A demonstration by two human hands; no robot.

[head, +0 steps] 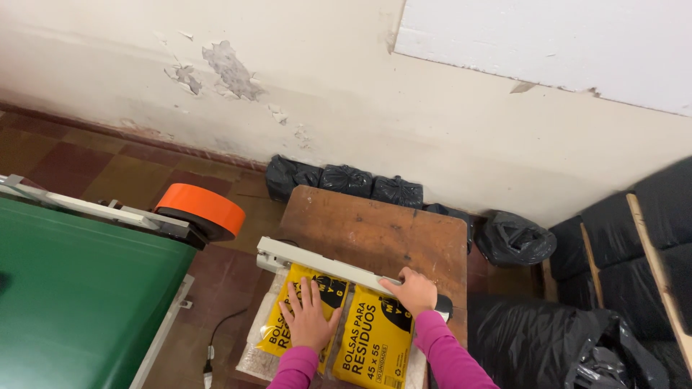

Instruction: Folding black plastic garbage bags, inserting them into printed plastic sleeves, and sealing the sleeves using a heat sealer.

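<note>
Two yellow plastic packages lie side by side on a small wooden table [382,230], under the pale bar of a heat sealer [317,264]. My left hand [310,317] rests flat, fingers spread, on the left yellow package [281,335]. My right hand [414,292] presses down on the right end of the sealer bar, next to its black handle [444,305]. The right yellow package [371,342] lies between my two arms. Both arms wear pink sleeves.
A green machine surface [72,295] with an orange tape roll [202,207] stands at the left. Black filled bags [346,180] line the wall behind the table, and more black bags [548,338] pile at the right. A power cord [216,338] trails on the tiled floor.
</note>
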